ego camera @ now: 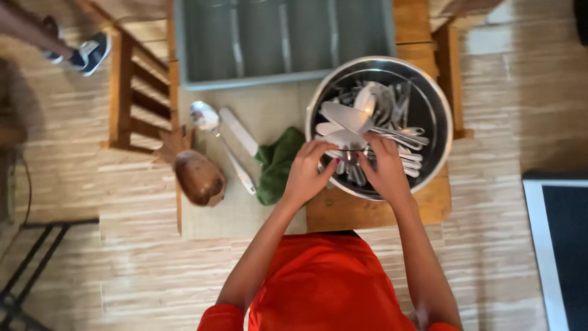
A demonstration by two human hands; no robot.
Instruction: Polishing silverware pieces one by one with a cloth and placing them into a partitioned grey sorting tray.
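Note:
A large steel bowl [435, 107] sits on the wooden table [367, 211], filled with several pieces of silver cutlery [392, 116]. My left hand [306, 171] and my right hand [387, 168] both reach into the bowl's near side, fingers curled among the utensils. Whether either hand grips a piece is hidden by the fingers. A large flat server [343, 116] lies on top of the pile just beyond my fingertips.
A grey divided cutlery tray [282, 37] stands at the table's far side. A green cloth [275, 162], two white-handled utensils [239, 132] and a wooden bowl [199, 178] lie left of the steel bowl. Another person's shoes [89, 55] are at the upper left.

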